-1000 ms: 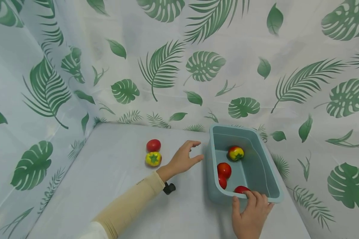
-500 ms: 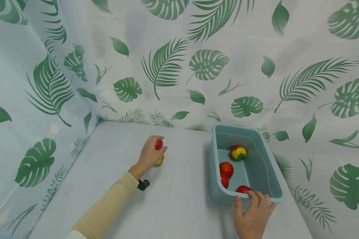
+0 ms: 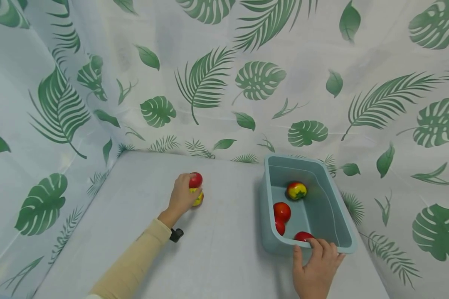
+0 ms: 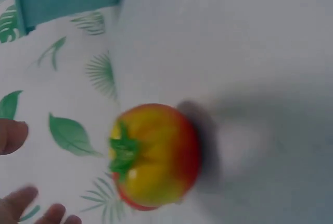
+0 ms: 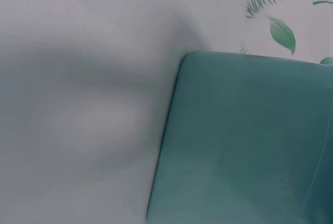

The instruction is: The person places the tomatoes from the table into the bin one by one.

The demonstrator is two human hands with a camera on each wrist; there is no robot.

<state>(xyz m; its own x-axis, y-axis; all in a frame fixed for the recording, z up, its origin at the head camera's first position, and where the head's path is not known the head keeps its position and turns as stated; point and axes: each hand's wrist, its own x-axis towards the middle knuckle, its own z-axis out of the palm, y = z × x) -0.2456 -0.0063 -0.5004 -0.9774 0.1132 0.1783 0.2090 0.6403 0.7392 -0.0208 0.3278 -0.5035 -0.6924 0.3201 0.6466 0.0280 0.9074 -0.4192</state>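
My left hand (image 3: 183, 195) reaches over two fruits on the table, fingers spread. One is a plain red fruit (image 3: 196, 180). The other, nearer me, is a yellow-and-red tomato-shaped fruit (image 3: 198, 197) with a green leafy top. In the left wrist view, fingertips (image 4: 21, 200) stand apart from the yellow-and-red fruit (image 4: 158, 156), and the red one is mostly hidden behind it. My right hand (image 3: 316, 268) holds the near rim of a blue-green plastic bin (image 3: 266, 207), fingers bent over the edge and thumb outside. The right wrist view shows only the bin's outer wall (image 5: 239, 140) beside the table.
Inside the bin lie another yellow-and-red fruit (image 3: 297, 190), a round orange-red fruit (image 3: 282, 212) and two red ones, partly hidden by the near wall and rim. Leaf-printed sheeting (image 3: 224, 83) rises behind and to the left of the white table (image 3: 224, 249).
From beside the bin, my left hand has moved left to the two fruits, then shifted slightly further left and nearer me. My right hand stays on the rim.
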